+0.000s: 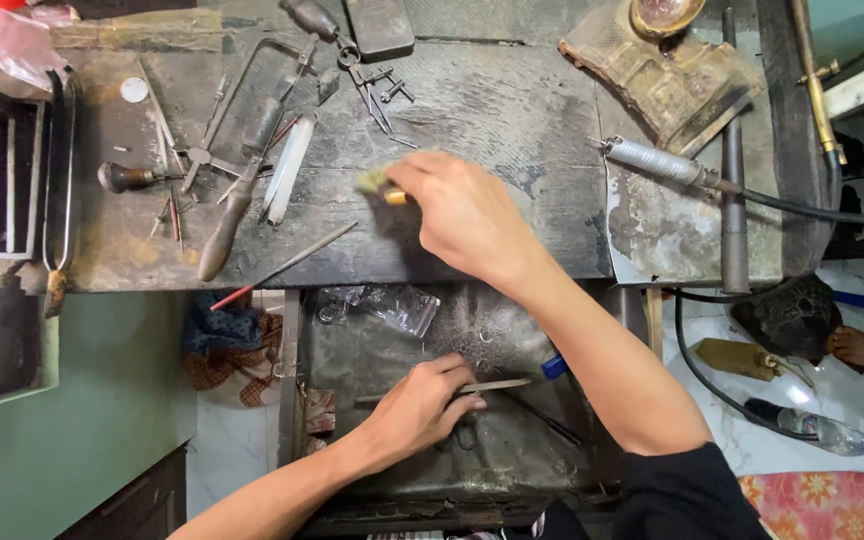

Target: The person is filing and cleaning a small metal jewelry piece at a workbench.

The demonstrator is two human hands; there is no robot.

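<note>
Scarred dark workbench [512, 120]: right hand [467, 215] pinches a small yellowish brush [380, 185]; left hand [422, 405] grips a thin metal file [497, 385] (crumpled clear plastic packet [392, 305] just beyond).

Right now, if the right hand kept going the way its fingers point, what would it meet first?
The right hand points left across the bench. First in line looks like the white strip beside the wooden-handled tool, though depth is uncertain.
</note>
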